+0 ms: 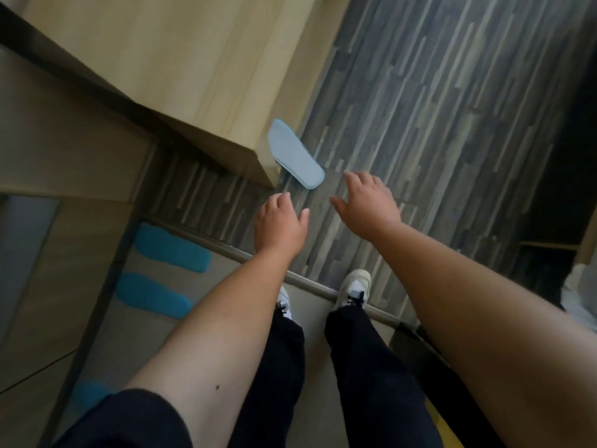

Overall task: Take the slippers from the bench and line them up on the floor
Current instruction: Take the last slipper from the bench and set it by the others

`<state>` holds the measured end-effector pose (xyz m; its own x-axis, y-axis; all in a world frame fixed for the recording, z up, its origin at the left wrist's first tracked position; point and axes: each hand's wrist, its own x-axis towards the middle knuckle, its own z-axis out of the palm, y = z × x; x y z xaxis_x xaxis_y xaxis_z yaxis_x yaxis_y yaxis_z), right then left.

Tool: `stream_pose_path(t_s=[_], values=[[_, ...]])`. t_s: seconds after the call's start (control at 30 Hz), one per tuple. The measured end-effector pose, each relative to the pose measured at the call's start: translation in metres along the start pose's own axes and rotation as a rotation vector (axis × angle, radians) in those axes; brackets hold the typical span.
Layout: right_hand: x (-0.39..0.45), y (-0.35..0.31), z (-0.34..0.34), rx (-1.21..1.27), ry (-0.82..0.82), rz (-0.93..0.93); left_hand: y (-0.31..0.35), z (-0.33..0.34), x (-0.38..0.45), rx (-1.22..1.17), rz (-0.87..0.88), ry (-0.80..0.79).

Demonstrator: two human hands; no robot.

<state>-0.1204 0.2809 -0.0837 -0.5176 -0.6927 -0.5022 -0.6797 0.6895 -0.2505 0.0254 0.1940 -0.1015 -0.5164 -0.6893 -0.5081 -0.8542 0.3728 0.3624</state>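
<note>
Just short of the pale slipper [295,155], left hand [279,221] and right hand [371,205] hover spread-fingered, holding nothing.

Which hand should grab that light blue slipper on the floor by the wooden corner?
Probably the right hand. Its fingertips sit nearest the heel end of the pale slipper, with bare floor between. The left hand hangs lower, nearer the wooden cabinet corner. Both hands are open and empty.
</note>
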Motion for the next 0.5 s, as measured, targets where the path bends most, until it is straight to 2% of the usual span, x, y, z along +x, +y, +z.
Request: stream_pose_path(t_s=[0.23, 0.4, 0.5], values=[[0.152, 0.034, 0.084, -0.135, -0.013, -0.174, -0.018, 0.105, 0.124, -0.131, -0.154, 0.063], [0.23, 0.051, 0.155, -0.123, 0.012, -0.186, -0.036, 0.168, 0.202, -0.121, -0.225, 0.162], [0.273, 0.053, 0.192, -0.087, 0.012, -0.18, -0.044, 0.2, 0.243, -0.224, -0.339, 0.217]])
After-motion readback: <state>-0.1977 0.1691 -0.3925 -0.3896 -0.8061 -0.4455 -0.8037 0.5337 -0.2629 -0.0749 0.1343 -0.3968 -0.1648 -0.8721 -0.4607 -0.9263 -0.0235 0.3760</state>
